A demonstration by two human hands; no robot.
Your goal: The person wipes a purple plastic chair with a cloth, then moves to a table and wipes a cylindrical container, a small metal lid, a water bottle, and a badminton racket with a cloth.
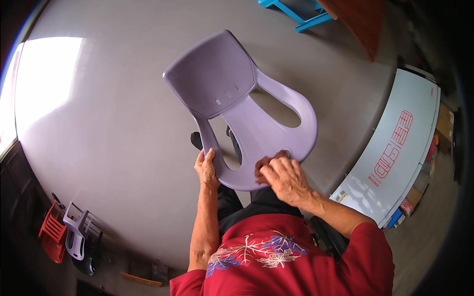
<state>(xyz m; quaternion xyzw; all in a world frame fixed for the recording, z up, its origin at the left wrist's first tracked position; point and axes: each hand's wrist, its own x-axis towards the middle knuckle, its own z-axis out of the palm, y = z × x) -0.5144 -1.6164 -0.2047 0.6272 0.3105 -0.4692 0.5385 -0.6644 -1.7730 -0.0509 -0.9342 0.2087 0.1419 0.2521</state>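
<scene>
A pale purple plastic chair shell (256, 121), with a broad panel at one end and two long side openings, lies tilted across my lap. My left hand (206, 168) grips its near left rim, fingers closed around the edge. Bunched under the fingers of my right hand (287, 181) is a dark reddish-brown cloth (261, 170), pressed on the shell's near right part beside a small hole. The far panel points away from me, up and to the left, and has a row of small slots. My right palm hides part of the near edge.
To the right stands a long white chest-like unit (395, 143) with red markings. Blue stool legs (301, 19) and a brown board (360, 22) are at the far right. A red chair (52, 234) and a light purple chair (75, 237) stand at lower left. Bright light falls at left.
</scene>
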